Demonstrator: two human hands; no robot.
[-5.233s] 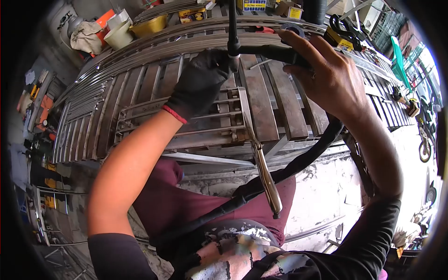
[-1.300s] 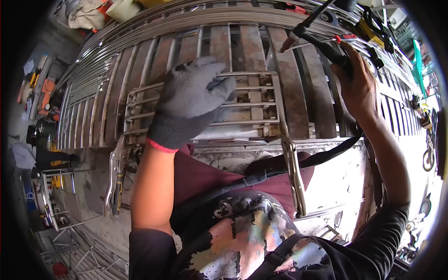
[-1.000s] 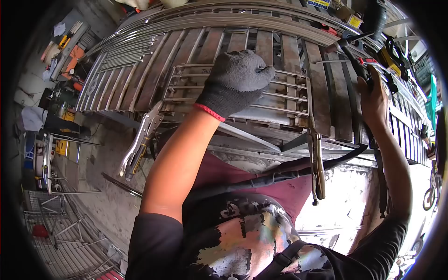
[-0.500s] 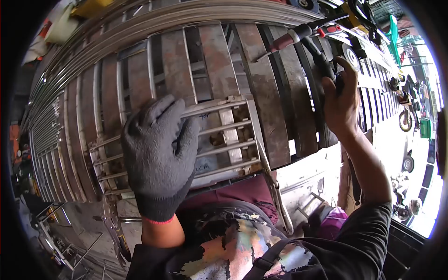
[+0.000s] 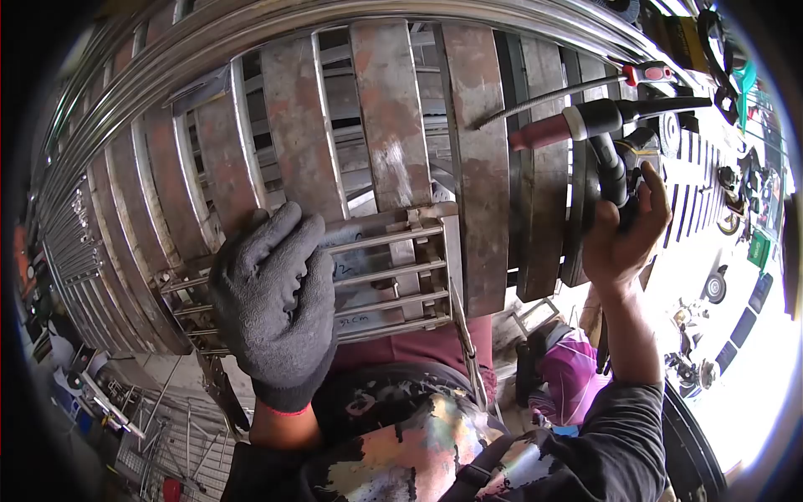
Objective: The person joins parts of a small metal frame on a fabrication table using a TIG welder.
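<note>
My left hand [image 5: 276, 293], in a grey glove, lies over the left part of a small metal frame [image 5: 452, 251] with parallel rods, its fingers bent over the upper bar. Handwritten marks show on a plate beneath the rods. My bare right hand [image 5: 623, 243] is around the lower end of the handle of a welding torch [image 5: 598, 120]; the thumb and index finger show on either side, the other fingers are partly hidden. The torch has a reddish nozzle pointing left. Just above it lies a thin ridged rod [image 5: 544, 103] with a red-and-grey clamp [image 5: 648, 74].
The slatted metal bench [image 5: 389, 109] spans the view. Long shiny tubes [image 5: 251, 33] run along its far edge. An angle grinder [image 5: 642, 142] sits beyond my right hand. Below the bench are a purple bundle [image 5: 573, 376] and metal racks at the lower left.
The view has shifted. The torch has turned and moved with my right hand, and its nozzle now sits apart from the ridged rod. My left hand stays on the metal frame.
</note>
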